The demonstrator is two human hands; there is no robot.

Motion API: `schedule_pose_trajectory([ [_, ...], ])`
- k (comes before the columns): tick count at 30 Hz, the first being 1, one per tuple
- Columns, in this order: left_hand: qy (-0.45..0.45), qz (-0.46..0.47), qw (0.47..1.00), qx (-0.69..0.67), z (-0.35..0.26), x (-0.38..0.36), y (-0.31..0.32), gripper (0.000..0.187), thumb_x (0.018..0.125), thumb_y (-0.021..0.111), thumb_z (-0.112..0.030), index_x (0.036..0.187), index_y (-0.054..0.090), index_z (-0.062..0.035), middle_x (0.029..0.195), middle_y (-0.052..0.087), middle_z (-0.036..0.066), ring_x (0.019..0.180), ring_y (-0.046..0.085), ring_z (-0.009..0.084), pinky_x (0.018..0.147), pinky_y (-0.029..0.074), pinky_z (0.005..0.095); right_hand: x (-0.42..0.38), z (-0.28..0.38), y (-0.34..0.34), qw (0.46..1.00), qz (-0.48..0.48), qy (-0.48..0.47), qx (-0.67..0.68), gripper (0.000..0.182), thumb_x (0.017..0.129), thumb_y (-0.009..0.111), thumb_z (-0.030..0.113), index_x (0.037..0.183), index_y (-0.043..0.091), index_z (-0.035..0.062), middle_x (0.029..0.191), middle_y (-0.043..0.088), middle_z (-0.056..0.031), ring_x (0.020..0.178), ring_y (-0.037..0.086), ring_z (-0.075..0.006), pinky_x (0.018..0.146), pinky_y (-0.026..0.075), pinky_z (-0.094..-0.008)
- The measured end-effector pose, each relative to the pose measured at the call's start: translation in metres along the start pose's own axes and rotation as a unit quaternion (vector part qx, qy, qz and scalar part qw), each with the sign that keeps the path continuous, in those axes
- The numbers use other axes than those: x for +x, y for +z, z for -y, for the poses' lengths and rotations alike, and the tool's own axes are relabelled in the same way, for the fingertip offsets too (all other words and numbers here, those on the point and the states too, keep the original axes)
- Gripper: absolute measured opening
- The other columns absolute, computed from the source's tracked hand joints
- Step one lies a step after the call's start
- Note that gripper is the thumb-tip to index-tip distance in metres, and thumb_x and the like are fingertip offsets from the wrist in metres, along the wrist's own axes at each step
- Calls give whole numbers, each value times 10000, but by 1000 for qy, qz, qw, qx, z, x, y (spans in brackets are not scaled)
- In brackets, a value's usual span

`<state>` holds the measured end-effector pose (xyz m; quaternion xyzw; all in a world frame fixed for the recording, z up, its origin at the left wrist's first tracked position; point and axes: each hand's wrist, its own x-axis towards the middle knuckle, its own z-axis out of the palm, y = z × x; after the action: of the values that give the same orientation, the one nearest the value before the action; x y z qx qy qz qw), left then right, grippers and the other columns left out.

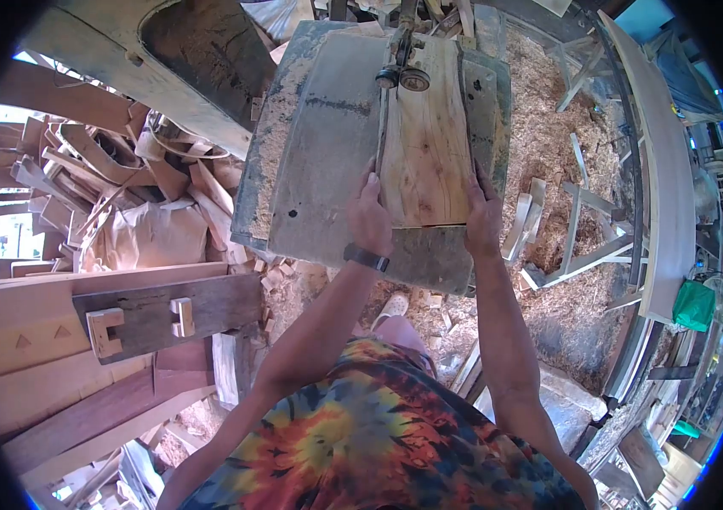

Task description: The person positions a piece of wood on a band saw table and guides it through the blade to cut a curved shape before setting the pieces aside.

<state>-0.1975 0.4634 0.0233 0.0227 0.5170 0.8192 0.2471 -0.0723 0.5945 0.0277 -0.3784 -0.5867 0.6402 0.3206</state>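
Observation:
A pale wooden board with several dark knots lies flat on the worn machine table. Along its left edge rests my left hand, thumb and fingers pointing away from me, a dark band on the wrist. My right hand holds the opposite edge, its fingers partly hidden along the side. Between them, the two hands grip the board near its close end. At the far end, a metal guide with two round wheels sits over the board. The blade itself I cannot make out.
A large machine housing rises at the upper left. Curved wood offcuts are heaped on the left, above a dark plank. Sawdust covers the floor to the right, beside a long pale panel and a green bag.

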Motion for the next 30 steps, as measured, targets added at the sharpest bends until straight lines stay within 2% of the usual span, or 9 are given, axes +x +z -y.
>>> schedule_pose_trajectory([
  [7,-15,1,1000,-3,-6,-2,2,445,1019,412,-120,1405,519,74,1403,568,163,1269,531,210,1088,375,303,1,3,1,1000,-4,-6,-27,556,1014,558,279,1450,475,-57,1441,541,-164,1290,520,-230,1105,378,-323],
  [16,19,18,998,48,0,2,-4,459,1021,422,-142,1416,505,78,1427,553,175,1280,527,213,1093,373,306,-2,2,-2,999,17,18,-24,574,1016,536,268,1463,436,-77,1453,528,-191,1339,487,-249,1131,347,-332],
  [18,-2,15,1000,-5,-2,-3,-5,459,1026,417,-145,1414,500,87,1432,546,184,1296,519,219,1107,368,311,-7,2,1,999,7,5,-31,566,1021,531,263,1458,438,-85,1451,528,-192,1335,488,-247,1131,347,-334],
  [22,-8,18,1000,10,-7,-1,-6,459,1033,413,-152,1412,498,93,1436,540,190,1308,512,225,1117,363,314,-12,11,10,1000,-9,5,-8,555,1024,537,250,1464,440,-75,1447,529,-180,1296,516,-239,1117,367,-325],
  [30,-23,13,999,20,-13,3,-4,452,1031,449,-156,1414,505,79,1402,563,162,1275,530,204,1093,379,299,-9,10,12,1000,-7,2,-22,572,1027,519,281,1475,431,-62,1474,501,-190,1332,484,-242,1135,343,-339],
])
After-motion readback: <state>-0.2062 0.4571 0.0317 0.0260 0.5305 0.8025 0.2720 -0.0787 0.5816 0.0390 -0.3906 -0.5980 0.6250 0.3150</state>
